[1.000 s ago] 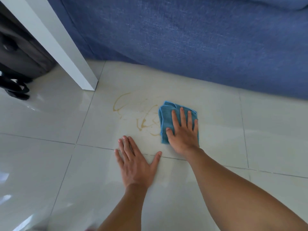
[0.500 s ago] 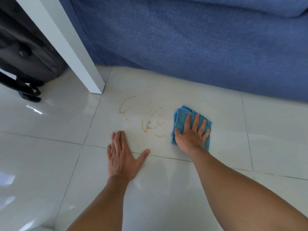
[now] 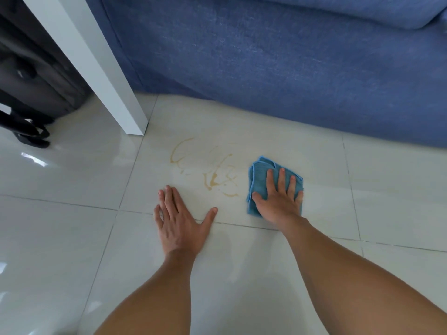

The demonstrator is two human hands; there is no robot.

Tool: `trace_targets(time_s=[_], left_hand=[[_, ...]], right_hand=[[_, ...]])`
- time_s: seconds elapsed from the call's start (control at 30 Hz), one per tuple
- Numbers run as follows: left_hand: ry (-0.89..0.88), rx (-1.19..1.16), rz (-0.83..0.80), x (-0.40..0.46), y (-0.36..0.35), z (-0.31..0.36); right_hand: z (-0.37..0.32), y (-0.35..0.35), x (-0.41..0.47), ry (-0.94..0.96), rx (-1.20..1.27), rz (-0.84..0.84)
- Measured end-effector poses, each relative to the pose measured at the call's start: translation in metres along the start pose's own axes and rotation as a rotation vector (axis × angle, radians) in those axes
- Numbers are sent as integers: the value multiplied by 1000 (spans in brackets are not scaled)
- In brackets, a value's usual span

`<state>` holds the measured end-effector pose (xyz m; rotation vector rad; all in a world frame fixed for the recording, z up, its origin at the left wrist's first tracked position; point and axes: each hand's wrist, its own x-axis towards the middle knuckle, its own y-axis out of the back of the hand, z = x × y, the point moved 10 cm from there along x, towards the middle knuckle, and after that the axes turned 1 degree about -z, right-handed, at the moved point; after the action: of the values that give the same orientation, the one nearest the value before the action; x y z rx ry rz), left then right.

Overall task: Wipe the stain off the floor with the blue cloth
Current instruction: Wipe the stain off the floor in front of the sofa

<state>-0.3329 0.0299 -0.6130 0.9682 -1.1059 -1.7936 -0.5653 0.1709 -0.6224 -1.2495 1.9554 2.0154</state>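
The person kneels with the right hand (image 3: 278, 201) spread flat on the folded blue cloth (image 3: 260, 174), which lies just right of the stain (image 3: 212, 175) without covering it. The left hand (image 3: 180, 223) is splayed bare on the floor (image 3: 72, 238) just below the stain, bracing. On such glossy tile, a hard sideways sweep might only smear the brown streaks wider, or slide that bracing palm.

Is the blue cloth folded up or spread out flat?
Folded. The blue cloth shows stacked layered edges at its top corner, bunched under the right hand.
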Motion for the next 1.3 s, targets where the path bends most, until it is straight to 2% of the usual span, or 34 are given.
trace_targets(time_s=[0.17, 0.3, 0.43, 0.57, 0.7, 0.9, 1.07, 1.3], left_hand=[[-4, -33, 32, -1, 2, -1], [-10, -19, 65, 2, 1, -1], [4, -26, 65, 2, 0, -1], [1, -41, 50, 2, 2, 3], [12, 2, 7, 5, -1, 0], [13, 18, 12, 4, 0, 1], [5, 5, 10, 3, 0, 3], [4, -8, 32, 4, 1, 3]], right_hand=[[-23, 3, 13, 42, -23, 43], [-64, -9, 6, 196, -36, 113], [-53, -23, -22, 316, -126, 232], [-31, -5, -1, 198, -78, 269], [-50, 9, 29, 97, -17, 258], [-92, 13, 49, 198, -13, 154], [-74, 15, 35, 353, -109, 268], [-74, 26, 61, 162, -41, 256]])
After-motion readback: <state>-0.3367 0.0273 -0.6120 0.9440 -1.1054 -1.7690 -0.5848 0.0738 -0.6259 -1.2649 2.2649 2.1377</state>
